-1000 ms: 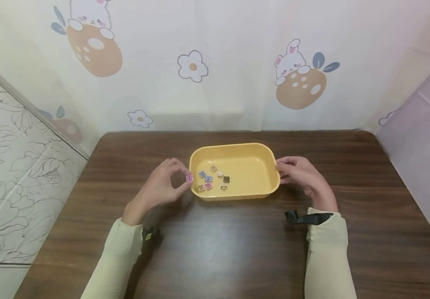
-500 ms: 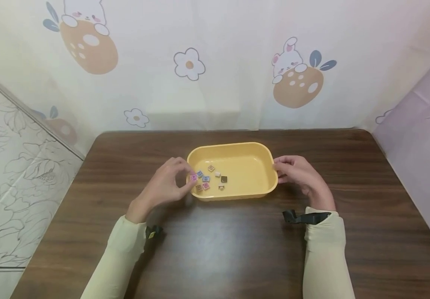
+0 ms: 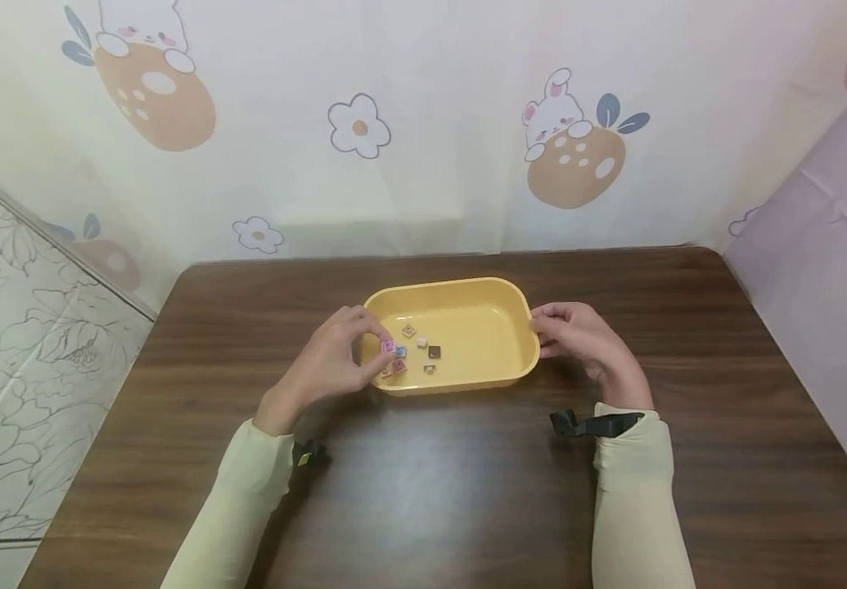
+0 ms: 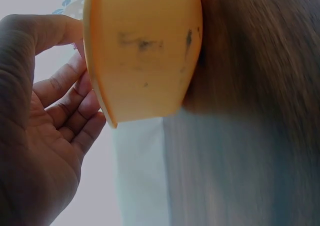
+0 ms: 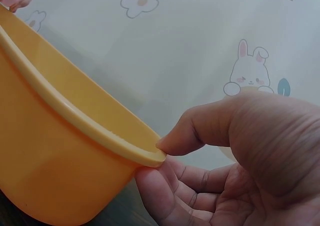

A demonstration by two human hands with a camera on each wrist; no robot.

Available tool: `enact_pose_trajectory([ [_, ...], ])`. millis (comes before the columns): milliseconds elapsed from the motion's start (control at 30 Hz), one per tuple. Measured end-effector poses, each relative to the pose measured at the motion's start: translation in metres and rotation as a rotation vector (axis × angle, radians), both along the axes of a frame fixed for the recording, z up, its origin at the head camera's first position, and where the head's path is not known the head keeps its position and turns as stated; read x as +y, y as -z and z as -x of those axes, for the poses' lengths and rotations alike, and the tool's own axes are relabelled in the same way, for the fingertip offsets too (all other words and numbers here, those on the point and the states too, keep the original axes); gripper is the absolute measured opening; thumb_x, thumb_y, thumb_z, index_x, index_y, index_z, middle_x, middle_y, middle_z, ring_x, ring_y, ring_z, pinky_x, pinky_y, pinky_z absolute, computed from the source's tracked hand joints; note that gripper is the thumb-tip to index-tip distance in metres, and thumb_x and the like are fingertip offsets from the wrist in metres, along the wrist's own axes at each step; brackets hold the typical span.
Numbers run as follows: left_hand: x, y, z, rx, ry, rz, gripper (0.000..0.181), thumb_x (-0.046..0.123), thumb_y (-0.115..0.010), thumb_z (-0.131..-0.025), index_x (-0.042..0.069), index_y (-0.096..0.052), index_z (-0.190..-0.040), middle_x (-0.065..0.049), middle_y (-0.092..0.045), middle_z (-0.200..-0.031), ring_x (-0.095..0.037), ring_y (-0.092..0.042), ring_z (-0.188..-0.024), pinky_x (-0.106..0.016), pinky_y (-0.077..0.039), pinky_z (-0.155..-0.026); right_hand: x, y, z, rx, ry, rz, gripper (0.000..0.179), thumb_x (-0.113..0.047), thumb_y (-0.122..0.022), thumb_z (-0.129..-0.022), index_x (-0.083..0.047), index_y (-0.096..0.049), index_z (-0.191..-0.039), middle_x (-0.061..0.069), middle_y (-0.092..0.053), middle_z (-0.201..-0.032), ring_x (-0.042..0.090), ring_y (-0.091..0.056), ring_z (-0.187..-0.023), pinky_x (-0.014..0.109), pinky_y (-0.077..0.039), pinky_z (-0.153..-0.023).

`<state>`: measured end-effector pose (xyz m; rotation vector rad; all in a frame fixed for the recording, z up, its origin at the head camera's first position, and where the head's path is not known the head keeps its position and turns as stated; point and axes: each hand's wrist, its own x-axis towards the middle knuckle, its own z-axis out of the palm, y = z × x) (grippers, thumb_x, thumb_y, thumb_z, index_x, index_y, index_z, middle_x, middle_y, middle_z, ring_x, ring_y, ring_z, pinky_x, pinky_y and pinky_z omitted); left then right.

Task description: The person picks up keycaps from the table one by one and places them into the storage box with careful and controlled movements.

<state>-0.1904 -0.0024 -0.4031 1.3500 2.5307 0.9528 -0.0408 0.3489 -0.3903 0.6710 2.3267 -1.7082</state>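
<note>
A small pink square piece with a printed face (image 3: 388, 348) is pinched between the thumb and fingertips of my left hand (image 3: 331, 352). That hand reaches over the left end of a yellow plastic tub (image 3: 485, 343), overlapping the pieces lying there. Inside the tub are several small square pieces: blue (image 3: 401, 352), pink (image 3: 398, 366), tan (image 3: 408, 330), white (image 3: 421, 342) and black (image 3: 434, 352). At the right end, my right hand (image 3: 588, 343) grips the rim, thumb on top and fingers below, as the right wrist view shows. In the left wrist view the tub's outer wall (image 4: 145, 56) hides the pieces.
The tub rests on a dark wooden table (image 3: 423, 491) near its far edge. Behind it hangs a pale curtain (image 3: 438, 164) with rabbit and flower prints. A white panel with line-drawn flowers (image 3: 18, 368) stands at the left.
My left hand has moved right with the pink piece, from the tub's left rim to above its inside. My right hand keeps its grip on the rim. The head view has shifted slightly.
</note>
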Motion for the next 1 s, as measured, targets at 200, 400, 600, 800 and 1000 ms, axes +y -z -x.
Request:
enact_pose_trajectory([
  [200,0.004,-0.003,0.0,-0.015,-0.002,0.01,0.016,0.034,-0.082,-0.088,0.023,-0.073,-0.096,0.008,-0.069,-0.105,-0.024,-0.06,-0.107,-0.041,-0.05,-0.097,-0.001,0.001,0.002,0.008,-0.003,0.015,0.047,-0.023,-0.06,-0.105,0.009,-0.057,-0.139,0.008,-0.071,-0.105,0.01,-0.07,-0.083,0.024,-0.064,-0.078],
  [400,0.012,-0.002,0.0,-0.005,0.02,-0.018,0.015,0.03,-0.084,-0.087,0.023,-0.075,-0.096,0.01,-0.071,-0.105,-0.022,-0.061,-0.11,-0.041,-0.051,-0.098,-0.001,0.001,0.003,0.004,-0.001,0.025,0.047,-0.023,-0.06,-0.105,0.01,-0.057,-0.14,0.007,-0.07,-0.104,0.01,-0.07,-0.084,0.025,-0.064,-0.078],
  [600,0.023,-0.001,-0.002,0.005,0.051,-0.034,0.017,0.028,-0.084,-0.087,0.02,-0.077,-0.1,0.005,-0.069,-0.106,-0.021,-0.061,-0.11,-0.041,-0.053,-0.098,0.001,0.001,0.001,0.003,-0.002,0.025,0.048,-0.022,-0.06,-0.105,0.01,-0.056,-0.14,0.007,-0.07,-0.104,0.01,-0.07,-0.084,0.024,-0.064,-0.077],
  [800,0.027,-0.001,-0.005,0.007,0.053,-0.043,0.015,0.028,-0.083,-0.089,0.019,-0.078,-0.1,0.002,-0.068,-0.105,-0.022,-0.062,-0.109,-0.04,-0.053,-0.095,0.0,0.001,0.0,0.006,0.002,0.022,0.047,-0.022,-0.06,-0.105,0.009,-0.056,-0.14,0.01,-0.069,-0.107,0.011,-0.071,-0.085,0.025,-0.064,-0.078],
  [1000,0.03,0.006,-0.007,0.014,0.066,-0.048,0.014,0.029,-0.084,-0.089,0.019,-0.077,-0.097,-0.001,-0.07,-0.105,-0.025,-0.063,-0.107,-0.039,-0.054,-0.092,0.001,0.001,-0.001,-0.001,-0.004,0.02,0.048,-0.023,-0.06,-0.106,0.009,-0.056,-0.14,0.01,-0.07,-0.106,0.01,-0.071,-0.085,0.025,-0.064,-0.078],
])
